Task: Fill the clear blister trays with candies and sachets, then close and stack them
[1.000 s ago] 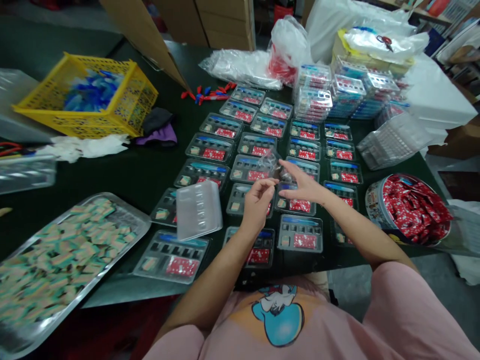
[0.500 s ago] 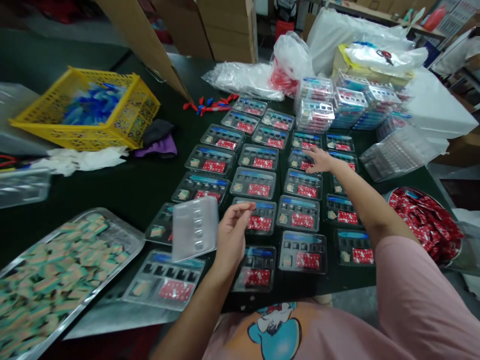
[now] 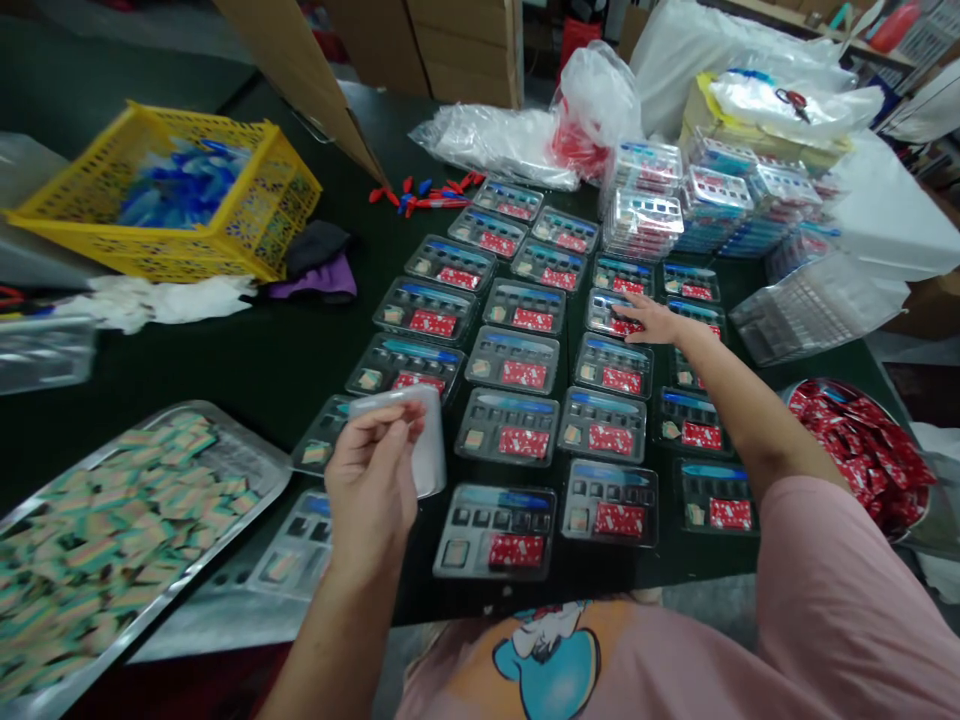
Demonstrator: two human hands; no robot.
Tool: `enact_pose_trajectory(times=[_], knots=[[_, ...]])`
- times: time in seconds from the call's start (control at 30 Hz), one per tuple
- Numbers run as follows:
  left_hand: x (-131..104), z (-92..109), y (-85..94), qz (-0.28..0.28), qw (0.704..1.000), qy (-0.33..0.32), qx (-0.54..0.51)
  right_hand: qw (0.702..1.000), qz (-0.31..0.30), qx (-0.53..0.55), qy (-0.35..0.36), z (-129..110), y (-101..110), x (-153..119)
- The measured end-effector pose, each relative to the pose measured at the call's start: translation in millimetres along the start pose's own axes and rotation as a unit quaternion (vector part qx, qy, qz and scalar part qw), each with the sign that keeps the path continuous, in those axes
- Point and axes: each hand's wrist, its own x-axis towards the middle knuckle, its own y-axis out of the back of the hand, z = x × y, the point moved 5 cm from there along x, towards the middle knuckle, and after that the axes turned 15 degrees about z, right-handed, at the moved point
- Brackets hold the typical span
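Lids now sit in our left hand (image 3: 371, 480), which has closed on the lid stack (image 3: 427, 440), while our right hand (image 3: 651, 322) presses flat, open, on a far tray (image 3: 616, 312).

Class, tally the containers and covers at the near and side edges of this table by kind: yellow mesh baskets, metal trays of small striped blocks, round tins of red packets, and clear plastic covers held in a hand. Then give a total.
Yellow mesh basket: 1
Metal tray: 1
Round tin: 1
Clear plastic cover, held in the left hand: 1
Total: 4
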Motion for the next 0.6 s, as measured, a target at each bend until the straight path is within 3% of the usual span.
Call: enact_pose_trajectory(times=[0.13,0.2,0.27,0.37,0.5,0.6], knots=[[12,12,26.9,0.065,0.997,-0.043,0.025,0.999,0.021,0.019,-0.035,-5,3,-8],[20,15,46.1,0.109,0.990,-0.079,0.041,0.996,0.077,0.032,-0.040,-19,11,-11],[27,13,67.5,0.145,0.982,-0.103,0.065,0.982,0.166,0.082,-0.033,-48,19,-13],[34,-3,96.1,0.158,0.982,-0.065,0.087,0.940,0.230,0.253,0.001,-122,13,-22],[36,-33,116.1,0.127,0.985,0.030,0.110,0.867,0.132,0.480,0.007,-247,-31,-46],[38,-43,118.2,0.112,0.982,0.046,0.144,0.859,0.083,0.505,-0.019,-318,-62,-59]])
